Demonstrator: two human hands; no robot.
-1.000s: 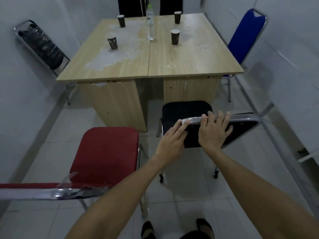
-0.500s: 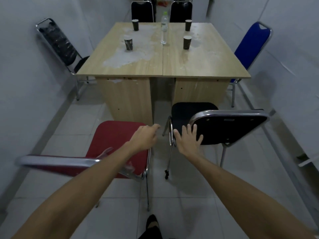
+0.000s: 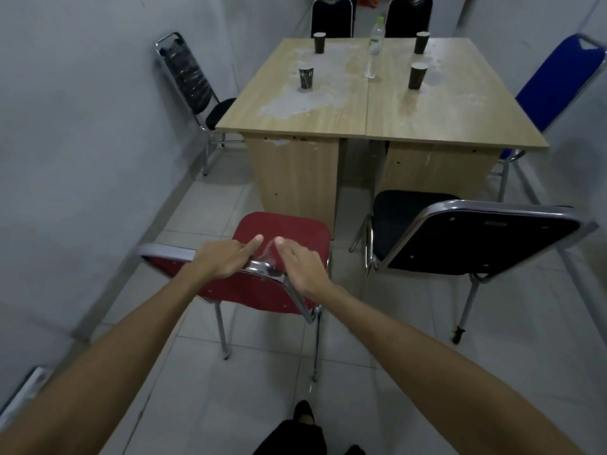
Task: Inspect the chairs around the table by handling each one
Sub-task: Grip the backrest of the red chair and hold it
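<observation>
Red chair [image 3: 282,231]: left hand [image 3: 223,259] and right hand [image 3: 300,266] rest spread-fingered, ungripping, on its chrome backrest rail [image 3: 262,267].

Dim, cool, flat light; soft throughout, wide-angle bowing at the edges, faint glare on the table [image 3: 328,106].

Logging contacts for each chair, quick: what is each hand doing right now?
Left hand: open, resting on the red chair backrest's top rail.
Right hand: open, fingers laid on the same rail.
</observation>
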